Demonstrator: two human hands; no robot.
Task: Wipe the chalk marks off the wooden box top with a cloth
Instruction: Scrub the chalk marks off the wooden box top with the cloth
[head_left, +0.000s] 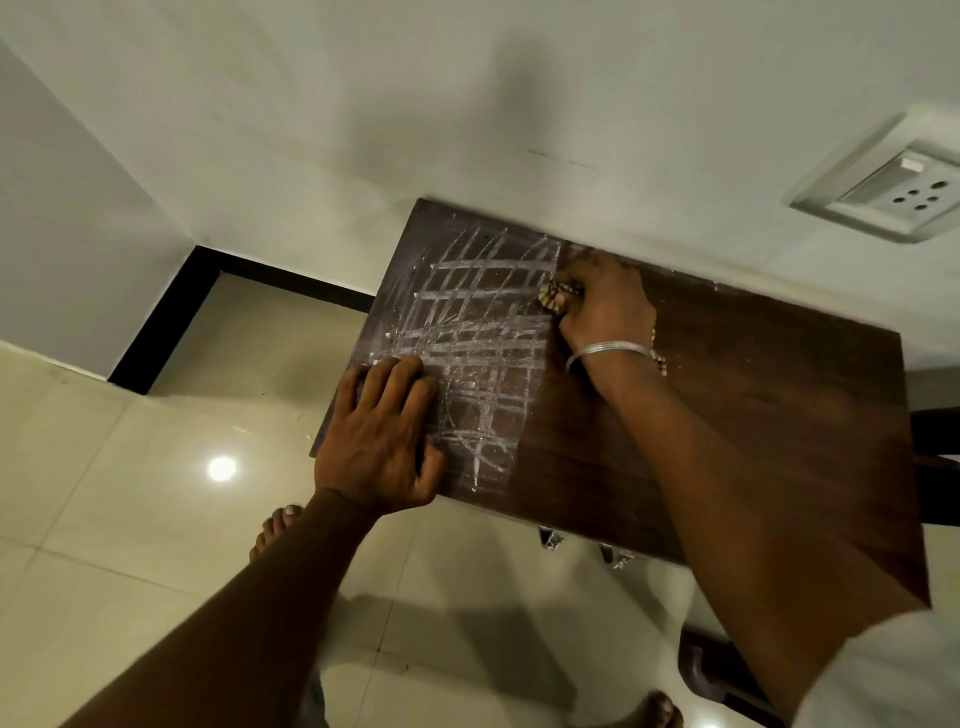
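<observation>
A dark wooden box top stands against the wall. White chalk marks, a rough grid of crossing lines, cover its left half. My right hand presses a bunched patterned cloth onto the top at the right edge of the marks, near the wall. A bangle circles that wrist. My left hand lies flat on the box's front left corner, fingers spread, partly over the chalk. The right half of the top looks free of chalk.
A white wall runs behind the box, with a socket plate at the upper right. Glossy beige floor tiles lie to the left and below, with a black skirting. My bare feet show near the box front.
</observation>
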